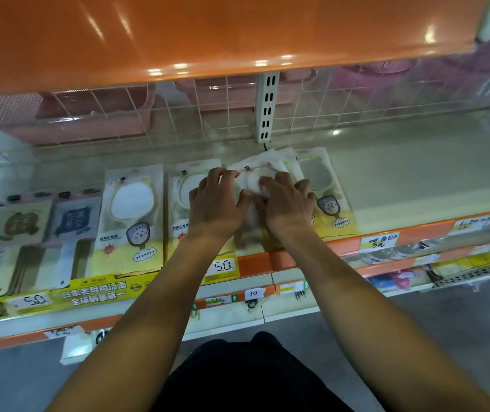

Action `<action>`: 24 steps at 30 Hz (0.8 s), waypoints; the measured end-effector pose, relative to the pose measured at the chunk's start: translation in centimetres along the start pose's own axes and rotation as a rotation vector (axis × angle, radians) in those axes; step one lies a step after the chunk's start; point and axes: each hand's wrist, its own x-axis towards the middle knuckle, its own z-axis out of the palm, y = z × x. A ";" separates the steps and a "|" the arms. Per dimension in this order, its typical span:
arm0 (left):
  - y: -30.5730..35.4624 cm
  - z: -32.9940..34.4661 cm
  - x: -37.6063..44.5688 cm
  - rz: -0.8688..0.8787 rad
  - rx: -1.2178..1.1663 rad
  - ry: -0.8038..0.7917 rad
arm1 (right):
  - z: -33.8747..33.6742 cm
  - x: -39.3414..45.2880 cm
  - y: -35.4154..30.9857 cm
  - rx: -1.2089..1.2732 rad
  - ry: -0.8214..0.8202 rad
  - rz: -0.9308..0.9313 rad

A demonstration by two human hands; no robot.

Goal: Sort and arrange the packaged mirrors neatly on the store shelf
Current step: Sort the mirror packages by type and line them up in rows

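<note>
I see both hands, left hand [218,203] and right hand [287,202], fingers spread, seemingly pressing the middle mirror pack [257,176], with bare shelf [416,173] rightward to its orange edge.

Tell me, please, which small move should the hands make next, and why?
Probably square the top mirror pack with the packs beneath. Both the left hand and right hand rest on it, and it lies skewed on a fanned pile, unlike the straight mirror pack to the left.

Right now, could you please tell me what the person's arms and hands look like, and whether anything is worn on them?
Both forearms are bare, with no sleeves in view. The left hand and right hand carry no gloves, and I can see no rings, watch or bracelet. Below the arms there is dark clothing.
</note>
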 end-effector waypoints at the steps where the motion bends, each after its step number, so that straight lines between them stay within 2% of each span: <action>1: -0.2 -0.1 0.0 0.004 0.001 0.000 | 0.0 0.0 0.1 0.020 0.012 0.007; 7: -1.8 -0.8 -0.3 0.005 -0.009 0.005 | 0.7 -0.8 -0.7 0.085 0.136 0.032; 24: -6.9 -3.8 -1.4 -0.038 0.007 0.035 | -0.1 -1.8 -7.8 0.163 0.228 0.003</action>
